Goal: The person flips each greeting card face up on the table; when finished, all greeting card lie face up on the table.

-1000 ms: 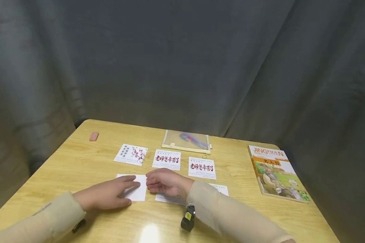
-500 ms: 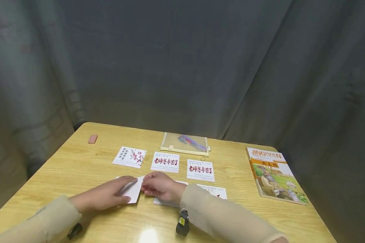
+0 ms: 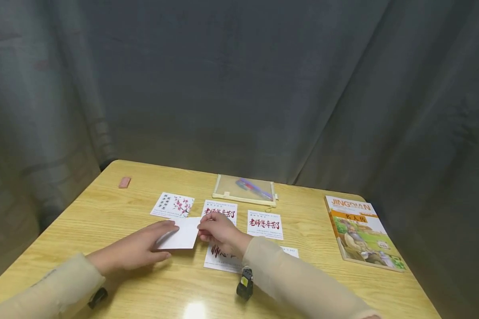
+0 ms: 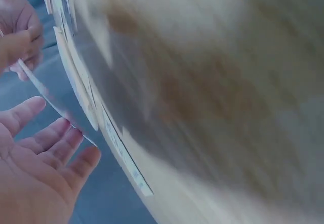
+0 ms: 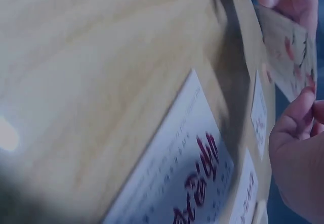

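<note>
A square card [image 3: 178,235] is raised off the wooden table, its blank white side up in the head view. Its underside [image 5: 287,49] carries a red floral print in the right wrist view. My right hand [image 3: 223,233] pinches the card's right edge between thumb and fingertips. At the opposite side, my left hand [image 3: 133,248] supports the card with loosely extended fingers [image 4: 55,133], the thumb apart from it. Beneath and beside my right arm lie two printed cards, one with dark red characters [image 3: 223,258] and another [image 3: 290,252] mostly covered by the sleeve.
Behind the hands lie a blossom card [image 3: 173,205] and two red-lettered cards, one in the middle [image 3: 219,208] and one to the right [image 3: 265,224]. A zip pouch [image 3: 243,188] with pens, a pink eraser [image 3: 124,182] and a book [image 3: 363,232] lie farther out.
My right hand has taken hold of the white card's right edge and lifted it from the table. The card has moved slightly up and right, while my left hand stays at its left side.
</note>
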Demonstrator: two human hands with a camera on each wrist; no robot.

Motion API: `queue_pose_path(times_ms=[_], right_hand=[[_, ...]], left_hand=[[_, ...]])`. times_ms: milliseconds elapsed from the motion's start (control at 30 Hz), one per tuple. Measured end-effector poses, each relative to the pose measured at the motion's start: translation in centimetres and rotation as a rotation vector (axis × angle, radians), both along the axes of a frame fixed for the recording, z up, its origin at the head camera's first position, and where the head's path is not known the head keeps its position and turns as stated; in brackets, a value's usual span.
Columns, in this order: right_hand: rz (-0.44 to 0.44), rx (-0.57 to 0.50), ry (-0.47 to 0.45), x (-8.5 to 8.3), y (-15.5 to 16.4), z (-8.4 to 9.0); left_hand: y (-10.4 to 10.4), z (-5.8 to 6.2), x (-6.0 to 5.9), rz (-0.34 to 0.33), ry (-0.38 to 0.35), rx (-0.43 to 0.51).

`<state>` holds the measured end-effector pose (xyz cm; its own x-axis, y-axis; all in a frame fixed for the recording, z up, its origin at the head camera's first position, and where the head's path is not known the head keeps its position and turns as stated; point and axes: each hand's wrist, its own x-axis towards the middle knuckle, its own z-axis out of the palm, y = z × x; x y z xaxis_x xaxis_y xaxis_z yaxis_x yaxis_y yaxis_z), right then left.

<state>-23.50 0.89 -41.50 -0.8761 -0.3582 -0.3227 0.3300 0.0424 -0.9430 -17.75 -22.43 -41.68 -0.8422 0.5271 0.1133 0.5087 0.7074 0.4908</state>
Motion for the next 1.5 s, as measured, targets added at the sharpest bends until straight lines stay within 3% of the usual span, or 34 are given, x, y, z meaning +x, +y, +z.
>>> queue_pose_path(times_ms=[200,333,433,600,833,1100,1267,1500], right_hand=[[-0.019,-0.048,-0.031,-1.1,1.4,0.3],[-0.003,-0.082,-0.049,-1.3,1.7,0.3],[0.014,-0.083,-0.05,-1.3,1.7,0.2],[0.009,-0.092,-0.06,-1.2,1.6,0.3],[0.032,-0.035,-0.02,-1.2,1.5,0.0],[0.044,0.11,0.138,-1.0,1.4,-0.4],[0.108,0.196,0.208,-0.6,1.2,-0.3],[0.23,0.259,0.294,0.1,0.4,0.3]], left_hand=[[-0.8,0.0,-1.0,0.034,0.13,-0.058],[-1.0,-0.1,-1.4,0.059,0.236,-0.011],[-1.0,-0.1,-1.6,0.087,0.275,0.049],[-1.1,0.1,-1.7,0.168,0.213,0.166],[-1.3,0.2,-2.0,0.294,0.002,0.354],[-1.1,0.5,-2.6,0.289,-0.154,0.494],[-1.1,1.2,-3.4,0.27,-0.153,0.46],[0.3,2.5,-4.0,0.109,-0.053,0.255]])
